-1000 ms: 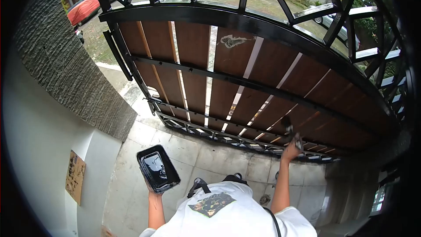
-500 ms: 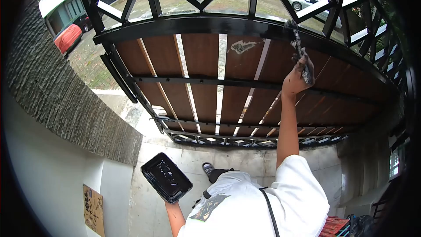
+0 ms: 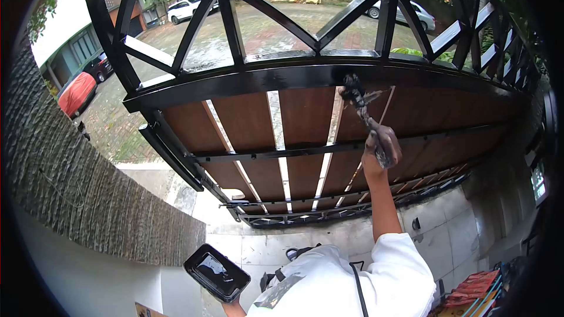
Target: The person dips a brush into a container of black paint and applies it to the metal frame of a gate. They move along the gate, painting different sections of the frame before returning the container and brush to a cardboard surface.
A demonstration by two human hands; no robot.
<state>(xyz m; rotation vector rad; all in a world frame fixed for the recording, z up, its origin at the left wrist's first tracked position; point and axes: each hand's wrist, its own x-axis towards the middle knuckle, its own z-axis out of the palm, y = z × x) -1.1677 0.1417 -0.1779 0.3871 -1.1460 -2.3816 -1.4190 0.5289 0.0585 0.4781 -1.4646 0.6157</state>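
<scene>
My right hand (image 3: 385, 147), smeared with dark paint, is closed around the handle of a paintbrush (image 3: 354, 92). The bristles, thick with black, are at the lower edge of the gate's glossy black top rail (image 3: 264, 77), where it meets the brown panels (image 3: 305, 116). A pale smear on a panel is partly covered by the brush. Low on the left, my left hand (image 3: 232, 307) supports a black plastic tray (image 3: 234, 285) with shiny black paint inside; most of its fingers are hidden beneath the tray.
Black lattice bars (image 3: 288, 22) rise above the rail. A rough stone-clad wall (image 3: 111, 199) stands at left. Light floor tiles (image 3: 452, 240) lie below, with red and black items (image 3: 473, 287) at lower right. Parked cars, one under a red cover (image 3: 77, 94), are beyond the gate.
The brush and my right hand have moved left along the rail, towards the pale smear. My view has shifted, so the gate sits lower in it. The tray stays in my left hand.
</scene>
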